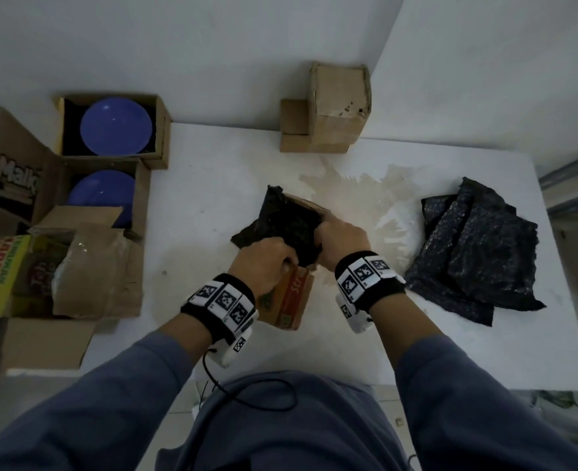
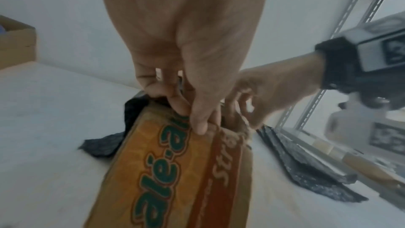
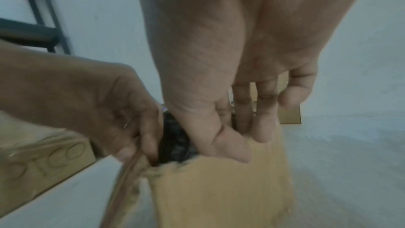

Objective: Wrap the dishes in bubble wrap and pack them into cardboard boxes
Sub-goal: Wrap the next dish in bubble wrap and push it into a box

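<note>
Left hand (image 1: 267, 263) pinches the box (image 1: 289, 297) rim; right hand (image 1: 340, 239) grips the dark wrapped bundle (image 1: 280, 222) sticking out of it, on the table (image 1: 195, 215).

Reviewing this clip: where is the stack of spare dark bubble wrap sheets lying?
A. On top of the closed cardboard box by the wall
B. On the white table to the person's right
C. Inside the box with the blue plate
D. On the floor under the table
B: the head view shows the dark bubble wrap sheets piled flat on the white table, to the right of the right hand.
</note>
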Motion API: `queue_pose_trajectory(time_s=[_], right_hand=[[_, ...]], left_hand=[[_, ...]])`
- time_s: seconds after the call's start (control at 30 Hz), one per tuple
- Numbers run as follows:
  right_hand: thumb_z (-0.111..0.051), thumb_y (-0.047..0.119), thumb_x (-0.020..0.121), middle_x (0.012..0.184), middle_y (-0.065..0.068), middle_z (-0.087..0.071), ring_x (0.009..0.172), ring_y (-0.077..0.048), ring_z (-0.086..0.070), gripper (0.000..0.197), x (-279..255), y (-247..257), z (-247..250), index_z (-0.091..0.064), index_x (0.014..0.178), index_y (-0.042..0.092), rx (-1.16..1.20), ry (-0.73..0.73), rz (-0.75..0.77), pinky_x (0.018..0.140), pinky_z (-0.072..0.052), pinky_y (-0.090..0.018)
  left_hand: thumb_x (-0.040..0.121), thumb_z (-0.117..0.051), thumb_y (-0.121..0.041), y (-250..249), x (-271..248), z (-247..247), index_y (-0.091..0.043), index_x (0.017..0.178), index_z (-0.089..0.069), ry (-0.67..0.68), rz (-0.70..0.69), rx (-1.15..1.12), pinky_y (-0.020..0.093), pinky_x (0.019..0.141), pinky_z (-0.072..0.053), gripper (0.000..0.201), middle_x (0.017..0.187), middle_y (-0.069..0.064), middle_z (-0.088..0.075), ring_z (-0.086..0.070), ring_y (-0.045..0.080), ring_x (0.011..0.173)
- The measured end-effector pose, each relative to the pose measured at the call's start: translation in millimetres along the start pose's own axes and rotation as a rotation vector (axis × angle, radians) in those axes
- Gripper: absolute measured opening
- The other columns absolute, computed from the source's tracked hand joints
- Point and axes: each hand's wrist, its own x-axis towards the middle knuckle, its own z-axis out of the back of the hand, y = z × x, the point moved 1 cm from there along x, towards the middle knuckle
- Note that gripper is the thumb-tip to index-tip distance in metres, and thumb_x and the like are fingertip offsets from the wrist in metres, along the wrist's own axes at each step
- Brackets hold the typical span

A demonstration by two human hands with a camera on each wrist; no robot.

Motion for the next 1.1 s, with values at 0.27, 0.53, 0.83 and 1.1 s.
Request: queue_pose_trajectory(time_s=[0.27,0.53,0.83,1.1], right_hand=[[-0.071,0.031,0.072,0.096,-0.007,-0.067,0.081,-0.024,-0.066,0.036,-25.9,11.0,-22.9,-0.070,0.104,0.015,0.282,0.423,0.035,0.071,-0.058,-0.034],[-0.058,0.014,0.082,0.094,-0.010,-0.061,0.086,-0.031,-0.062,0.015,-27.2,0.1,-23.8,-0.061,0.095,0.007,0.406,0.167,-0.136,0.065,-0.051,-0.033],[-0.053,0.010,0.087,0.116,-0.016,-0.057,0.107,-0.035,-0.056,0.029,-21.6,15.0,-27.6,-0.053,0.116,0.005,0.404,0.094,-0.072,0.081,-0.047,-0.036],[-0.052,0.005,0.088,0.125,-0.020,-0.054,0.114,-0.034,-0.054,0.039,-21.7,14.7,-30.4,-0.048,0.126,0.001,0.399,0.143,-0.095,0.083,-0.044,-0.032]], left_hand=[[0.086,-0.059,-0.015,2.0,0.2,24.7,-0.027,0.107,-0.071,-0.066,-0.050,0.259,0.032,0.078,-0.050,0.028,0.110,-0.001,-0.067,-0.064,0.022,0.098],[0.089,-0.061,-0.013,2.1,-9.2,-20.9,-0.015,0.130,-0.058,-0.031,0.086,-0.063,0.040,0.087,-0.053,0.041,0.125,0.005,-0.053,-0.057,0.028,0.109],[0.088,-0.060,-0.010,-5.0,-3.6,-33.8,-0.012,0.126,-0.052,0.101,0.120,-0.185,0.043,0.089,-0.052,0.039,0.123,0.012,-0.049,-0.055,0.033,0.108],[0.090,-0.057,-0.016,-16.3,15.4,-24.8,-0.002,0.138,-0.038,0.090,0.212,-0.083,0.041,0.081,-0.052,0.053,0.123,0.015,-0.051,-0.056,0.034,0.107]])
